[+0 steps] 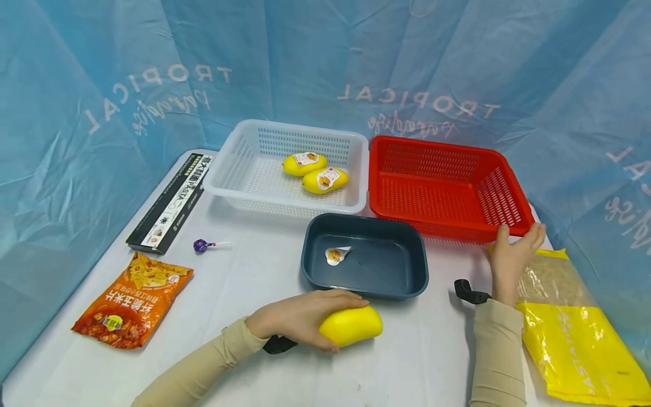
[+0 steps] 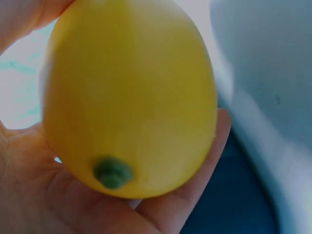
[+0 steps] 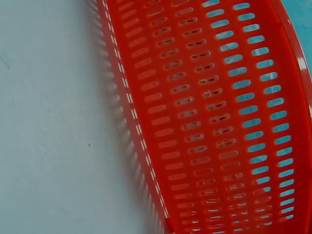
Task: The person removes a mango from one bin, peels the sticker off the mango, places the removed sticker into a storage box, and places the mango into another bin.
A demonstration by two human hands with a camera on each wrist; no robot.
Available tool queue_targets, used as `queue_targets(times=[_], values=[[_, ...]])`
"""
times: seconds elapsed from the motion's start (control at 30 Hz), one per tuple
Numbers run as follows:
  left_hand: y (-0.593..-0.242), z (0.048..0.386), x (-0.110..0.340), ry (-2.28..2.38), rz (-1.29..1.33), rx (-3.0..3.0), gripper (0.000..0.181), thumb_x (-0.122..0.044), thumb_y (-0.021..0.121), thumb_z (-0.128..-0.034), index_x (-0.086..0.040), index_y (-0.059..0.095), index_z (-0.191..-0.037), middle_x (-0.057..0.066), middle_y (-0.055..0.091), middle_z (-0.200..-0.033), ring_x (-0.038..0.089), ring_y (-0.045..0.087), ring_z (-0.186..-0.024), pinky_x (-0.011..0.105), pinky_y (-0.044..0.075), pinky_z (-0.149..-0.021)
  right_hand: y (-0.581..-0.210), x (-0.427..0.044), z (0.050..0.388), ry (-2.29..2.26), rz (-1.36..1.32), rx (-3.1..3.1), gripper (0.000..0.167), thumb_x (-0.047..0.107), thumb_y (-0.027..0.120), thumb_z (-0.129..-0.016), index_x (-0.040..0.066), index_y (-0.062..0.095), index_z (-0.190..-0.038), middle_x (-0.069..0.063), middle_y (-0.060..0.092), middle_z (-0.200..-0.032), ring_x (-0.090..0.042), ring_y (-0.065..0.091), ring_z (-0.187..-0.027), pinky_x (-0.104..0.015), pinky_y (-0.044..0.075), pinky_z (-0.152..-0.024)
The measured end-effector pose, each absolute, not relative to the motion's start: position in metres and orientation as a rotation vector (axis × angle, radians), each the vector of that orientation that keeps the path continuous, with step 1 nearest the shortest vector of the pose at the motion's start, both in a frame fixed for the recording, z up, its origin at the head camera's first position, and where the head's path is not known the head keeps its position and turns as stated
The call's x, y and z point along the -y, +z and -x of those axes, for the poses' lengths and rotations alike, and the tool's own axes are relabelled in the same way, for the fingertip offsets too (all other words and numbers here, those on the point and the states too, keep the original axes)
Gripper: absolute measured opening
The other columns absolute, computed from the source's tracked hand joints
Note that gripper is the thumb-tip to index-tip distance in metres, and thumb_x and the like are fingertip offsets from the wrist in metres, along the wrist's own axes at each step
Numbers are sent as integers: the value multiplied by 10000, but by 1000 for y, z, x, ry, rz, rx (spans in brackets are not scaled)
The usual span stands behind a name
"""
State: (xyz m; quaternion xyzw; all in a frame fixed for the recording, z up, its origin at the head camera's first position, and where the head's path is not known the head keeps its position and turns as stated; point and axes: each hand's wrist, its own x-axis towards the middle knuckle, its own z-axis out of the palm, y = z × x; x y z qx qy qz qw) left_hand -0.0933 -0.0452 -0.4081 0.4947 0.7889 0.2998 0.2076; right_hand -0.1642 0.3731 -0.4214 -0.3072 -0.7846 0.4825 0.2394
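A smooth yellow mango (image 1: 356, 326) is in my left hand (image 1: 305, 317), just above or on the white cloth near the dark blue tray. Fingers and thumb wrap around it in the left wrist view, where the mango (image 2: 131, 97) shows a green stem stub. My right hand (image 1: 510, 264) grips the near right corner of the red basket (image 1: 452, 230), thumb at the rim. The right wrist view shows the slotted side of the red basket but not the hand. Two labelled mangoes (image 1: 305, 164) lie in the white basket (image 1: 277, 202).
The dark blue tray (image 1: 396, 249) holds a small sticker (image 1: 334, 256). On the left lie a black pasta box (image 1: 170, 203), a purple lollipop (image 1: 201, 245) and an orange snack bag (image 1: 133, 302). A yellow pasta bag (image 1: 574, 333) is beside the right forearm. Blue curtains enclose the table.
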Motion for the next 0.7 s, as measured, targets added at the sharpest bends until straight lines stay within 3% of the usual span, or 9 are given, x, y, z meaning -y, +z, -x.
queue_targets(times=[0.23,0.53,0.7], values=[[-403,98,40,885,-1446,-2196,815,-275,787,-785,-214,373,-1484,3,432,-1498,183,445,-1350,368,380,-1126,-423,-372,165,1263,813,2178,726,337,404,-985,131,20,-1565,14,-64,-1645,-136,-113,-1515,-345,9,-1233],[-388,108,33,964,-1514,-2236,762,-274,807,-766,-221,449,-1437,26,437,-1483,207,464,-1321,341,441,-1049,-425,-369,164,1229,785,2179,726,369,405,-981,131,49,-1567,4,-27,-1644,-145,-72,-1518,-350,28,-1239],[-376,115,29,1041,-1518,-2281,718,-233,825,-753,-213,506,-1396,35,435,-1492,218,454,-1331,385,434,-1029,-425,-368,163,1236,780,2168,716,364,402,-986,142,48,-1568,16,-27,-1643,-132,-70,-1517,-332,38,-1238]])
